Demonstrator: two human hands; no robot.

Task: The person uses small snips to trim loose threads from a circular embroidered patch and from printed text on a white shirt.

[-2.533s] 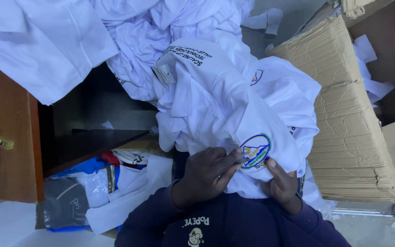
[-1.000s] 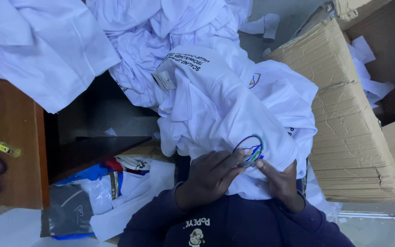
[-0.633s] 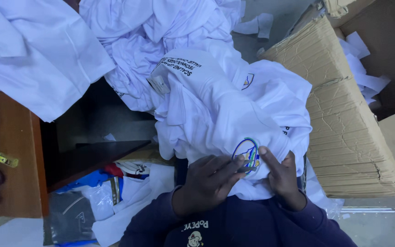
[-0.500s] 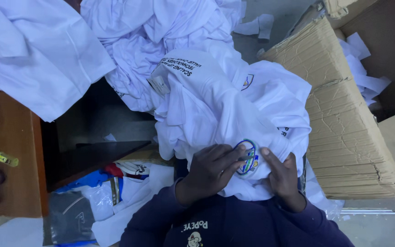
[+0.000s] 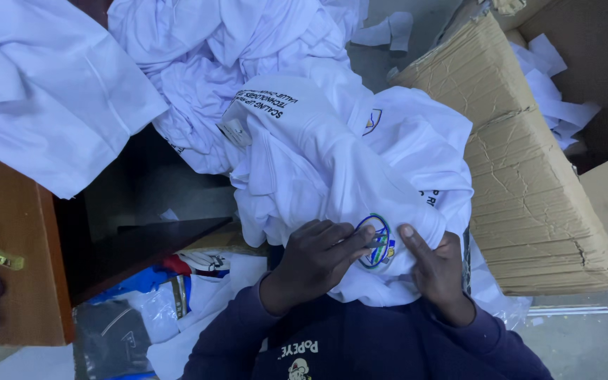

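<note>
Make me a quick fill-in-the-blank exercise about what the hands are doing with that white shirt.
1. Both hands press on a white shirt around a round ____ printed on it.
2. The left hand lies on the shirt with its ____ touching the emblem's edge.
3. To the right of the shirt lies flattened brown ____.
4. The person's sleeves are dark ____.

Missing words: emblem; fingertips; cardboard; blue

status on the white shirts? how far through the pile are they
Done: cannot tell; no sorted or folded stack shows. In hand: one white shirt on the lap, the left hand and right hand pressing either side of its round blue emblem. Left: a loose heap of white garments lies crumpled above, beside a flattened cardboard box.
</note>
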